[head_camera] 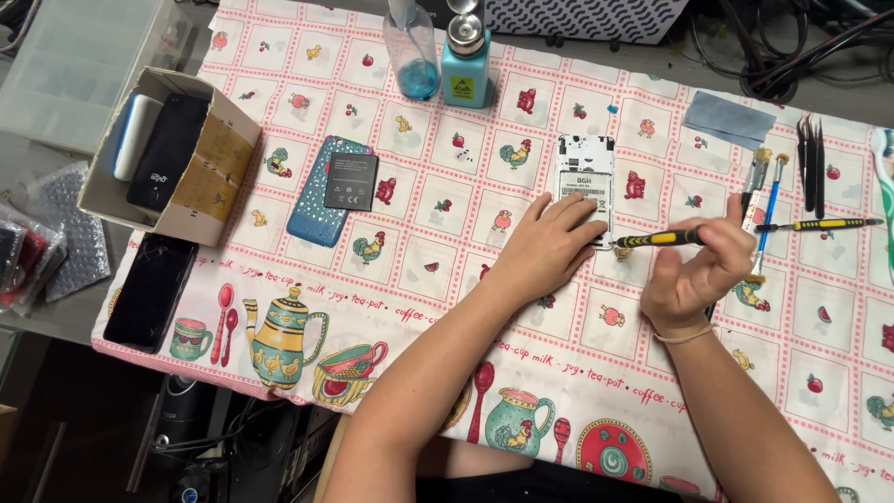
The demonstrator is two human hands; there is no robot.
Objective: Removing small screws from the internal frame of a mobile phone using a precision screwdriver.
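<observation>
Fingers of the right hand (700, 270) pinch a slim yellow-and-black screwdriver (656, 239), tip at the white, back-open plastic phone (585, 182). Left hand (551, 244) lies flat on the phone's lower end, holding nothing, atop a glossy cloth printed with roosters and teapots (391, 307), over a grey table (65, 317).
</observation>
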